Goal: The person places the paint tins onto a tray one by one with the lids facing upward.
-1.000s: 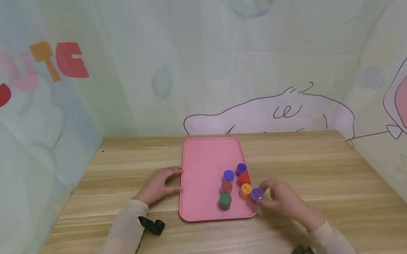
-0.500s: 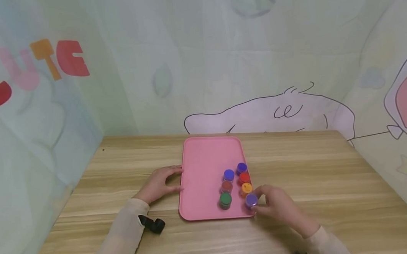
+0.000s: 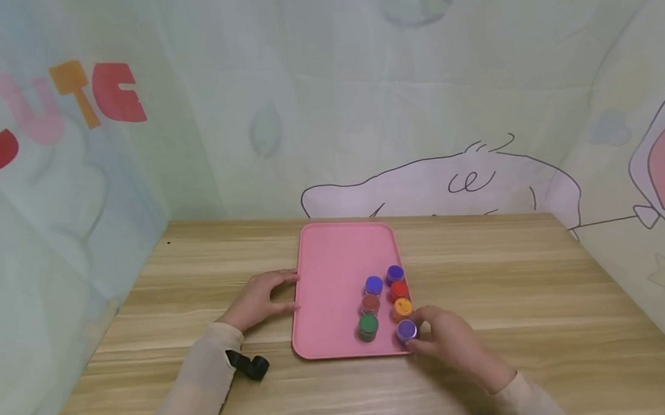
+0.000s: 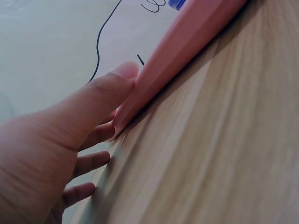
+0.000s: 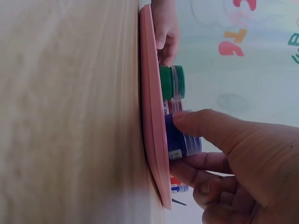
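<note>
My right hand (image 3: pixel 451 345) pinches a small purple paint pot (image 3: pixel 407 331) between thumb and fingers at the near right corner of the pink tray (image 3: pixel 329 251). In the right wrist view the pot (image 5: pixel 177 135) stands upright at the tray's rim. Beyond it, the right row holds an orange pot (image 3: pixel 402 308), a red pot (image 3: pixel 399 291) and a dark blue pot (image 3: pixel 395 275). A second row to the left has a green pot (image 3: pixel 367 326), a brownish-red pot (image 3: pixel 370 305) and a blue pot (image 3: pixel 373 285). My left hand (image 3: pixel 258 300) touches the tray's left rim with thumb and fingertips, fingers extended.
The wooden table (image 3: pixel 511 273) spreads on both sides of the tray. A printed cloth (image 3: pixel 220 113) with drawings and letters hangs behind and at the sides. A black strap piece (image 3: pixel 249 365) sits at the left sleeve.
My right hand has moved left and nearer with the purple pot, from outside the tray's right edge onto its near right corner, in front of the orange pot. The left hand stays put.
</note>
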The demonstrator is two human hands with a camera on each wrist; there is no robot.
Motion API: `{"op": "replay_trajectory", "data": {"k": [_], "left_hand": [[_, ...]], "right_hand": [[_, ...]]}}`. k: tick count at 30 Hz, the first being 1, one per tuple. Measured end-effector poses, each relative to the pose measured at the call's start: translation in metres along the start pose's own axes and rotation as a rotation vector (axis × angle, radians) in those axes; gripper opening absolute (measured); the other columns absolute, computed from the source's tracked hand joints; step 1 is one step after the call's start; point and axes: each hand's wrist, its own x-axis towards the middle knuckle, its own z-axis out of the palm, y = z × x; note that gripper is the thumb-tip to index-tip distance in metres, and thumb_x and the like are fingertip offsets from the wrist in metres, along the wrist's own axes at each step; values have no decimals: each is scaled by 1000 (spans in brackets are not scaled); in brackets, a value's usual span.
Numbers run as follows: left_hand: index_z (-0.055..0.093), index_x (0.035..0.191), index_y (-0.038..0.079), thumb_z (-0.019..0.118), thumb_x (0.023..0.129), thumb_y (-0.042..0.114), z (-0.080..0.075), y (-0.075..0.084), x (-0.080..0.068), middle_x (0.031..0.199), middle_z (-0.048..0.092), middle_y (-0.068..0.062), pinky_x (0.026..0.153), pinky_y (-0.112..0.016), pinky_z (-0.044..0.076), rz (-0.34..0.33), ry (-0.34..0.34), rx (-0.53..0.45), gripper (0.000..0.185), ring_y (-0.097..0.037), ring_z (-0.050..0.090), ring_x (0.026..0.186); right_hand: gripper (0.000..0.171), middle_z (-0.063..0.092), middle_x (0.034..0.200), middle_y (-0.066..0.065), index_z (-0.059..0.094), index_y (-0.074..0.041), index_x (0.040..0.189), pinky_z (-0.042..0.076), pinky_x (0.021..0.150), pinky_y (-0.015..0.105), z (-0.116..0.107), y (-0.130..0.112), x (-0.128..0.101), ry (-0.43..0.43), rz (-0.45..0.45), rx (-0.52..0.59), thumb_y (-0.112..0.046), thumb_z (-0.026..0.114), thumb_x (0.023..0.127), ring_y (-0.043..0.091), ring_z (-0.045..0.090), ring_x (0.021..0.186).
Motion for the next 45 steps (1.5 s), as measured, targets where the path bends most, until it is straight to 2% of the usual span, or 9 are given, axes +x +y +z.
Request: {"op": "replay_trajectory", "data": {"k": [4,8,28,45], "left_hand": [[58,133,12,76,80,41,-2,1,0,142,54,-8,113,-52,38,3,6,-3,63,-32,49,133],[58,133,12,76,79,41,-3,1,0,143,53,-8,113,-52,38,3,7,-4,63,-32,48,133],[58,133,12,76,80,40,-4,2,-1,142,54,-9,112,-52,38,9,8,8,62,-32,49,132],[58,133,13,75,80,42,0,-1,0,142,54,-9,112,-51,39,6,2,-5,63,-32,49,132]], "right_hand": [[23,63,90,-7,69,-16,95,56,77,26,2,0,1,30,3,-38,-24,80,76,6,60,84],[25,60,86,-9,70,-15,95,54,74,22,4,0,3,55,1,-69,-25,81,76,6,58,81],[28,61,86,-7,70,-13,96,53,71,21,4,1,4,65,-13,-118,-29,81,76,5,57,79],[32,58,82,-8,69,-13,97,46,61,16,1,7,1,57,-3,-125,-33,81,74,4,51,71]]}}
